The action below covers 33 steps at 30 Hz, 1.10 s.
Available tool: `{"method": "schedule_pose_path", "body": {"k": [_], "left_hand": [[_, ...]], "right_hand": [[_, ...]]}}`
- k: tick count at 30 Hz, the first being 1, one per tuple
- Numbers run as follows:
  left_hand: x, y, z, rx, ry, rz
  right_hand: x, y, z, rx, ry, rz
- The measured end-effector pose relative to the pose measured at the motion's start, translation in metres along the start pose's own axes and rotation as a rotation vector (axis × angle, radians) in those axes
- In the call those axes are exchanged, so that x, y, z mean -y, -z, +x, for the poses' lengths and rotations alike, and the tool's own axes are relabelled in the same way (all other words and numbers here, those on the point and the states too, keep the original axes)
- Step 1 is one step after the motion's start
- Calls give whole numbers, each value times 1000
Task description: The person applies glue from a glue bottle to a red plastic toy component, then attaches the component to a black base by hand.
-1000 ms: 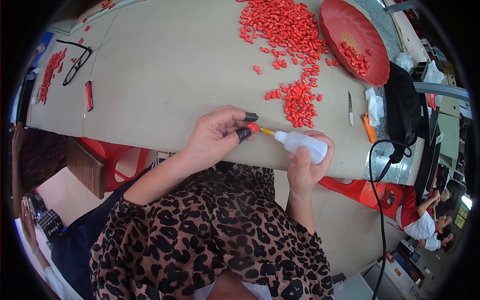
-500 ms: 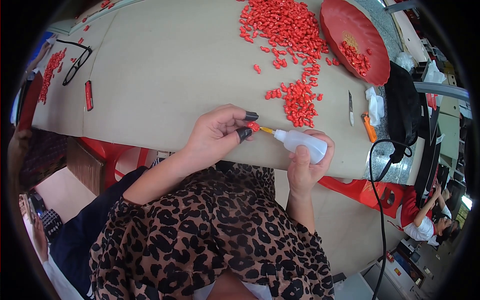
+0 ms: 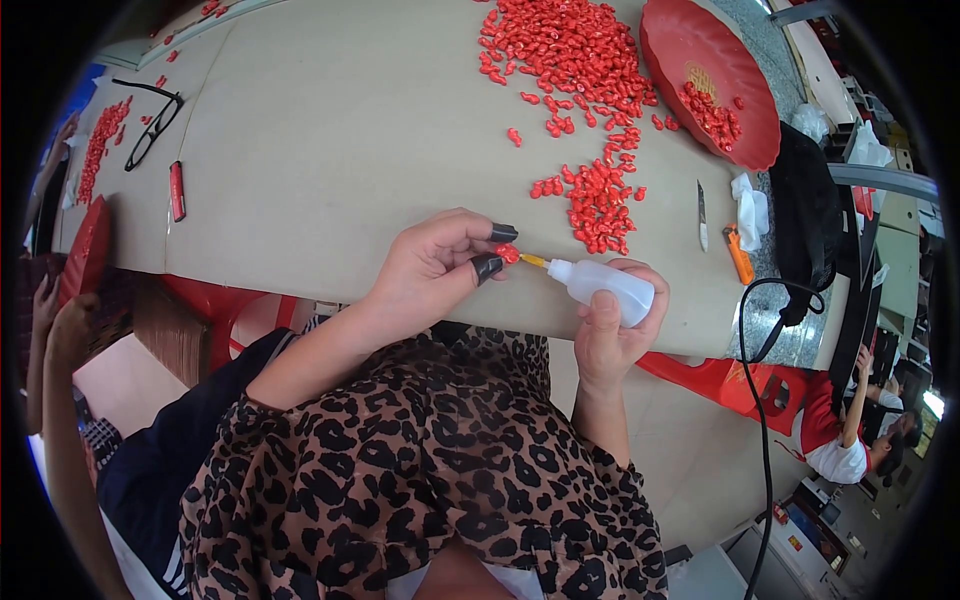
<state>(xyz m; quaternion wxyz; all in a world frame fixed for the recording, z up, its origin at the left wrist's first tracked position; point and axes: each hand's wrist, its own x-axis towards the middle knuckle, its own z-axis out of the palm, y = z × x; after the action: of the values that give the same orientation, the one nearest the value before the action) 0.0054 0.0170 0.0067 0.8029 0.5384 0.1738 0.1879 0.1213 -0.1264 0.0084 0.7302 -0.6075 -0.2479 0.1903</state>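
Between the thumb and forefinger of my left hand (image 3: 435, 255), both wrapped in black at the tips, is a small red gourd-shaped piece (image 3: 508, 253). My right hand (image 3: 622, 330) grips a translucent white squeeze bottle (image 3: 612, 288) with a thin yellow-orange nozzle (image 3: 535, 261). The bottle lies nearly level, and its nozzle tip meets or almost meets the red piece; I cannot tell which. Just beyond my hands is a small pile of like red pieces (image 3: 600, 210), and a larger heap (image 3: 570, 55) spreads behind it.
A scalloped red tray (image 3: 740, 50) with red pieces stands at the far right. Nearer lie a thin blade (image 3: 702, 215), an orange cutter (image 3: 740, 255), crumpled tissue (image 3: 750, 212) and a black cable (image 3: 745, 360). Eyeglasses (image 3: 155, 130) and a red lighter-like object (image 3: 177, 190) lie left.
My hands, the bottle and the red piece stay almost still. At the left edge, another person's hands and a red tray have shifted nearer. A person at far right has moved an arm.
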Motion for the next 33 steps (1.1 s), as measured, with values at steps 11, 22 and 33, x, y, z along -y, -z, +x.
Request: {"method": "schedule_pose_path", "body": {"k": [11, 22, 33], "left_hand": [[0, 1, 0, 17, 1, 37], [1, 1, 0, 14, -11, 36], [2, 1, 1, 17, -26, 58]], "right_hand": [[-1, 0, 0, 15, 2, 16], [-3, 2, 0, 36, -12, 33], [-2, 1, 1, 25, -21, 32]]}}
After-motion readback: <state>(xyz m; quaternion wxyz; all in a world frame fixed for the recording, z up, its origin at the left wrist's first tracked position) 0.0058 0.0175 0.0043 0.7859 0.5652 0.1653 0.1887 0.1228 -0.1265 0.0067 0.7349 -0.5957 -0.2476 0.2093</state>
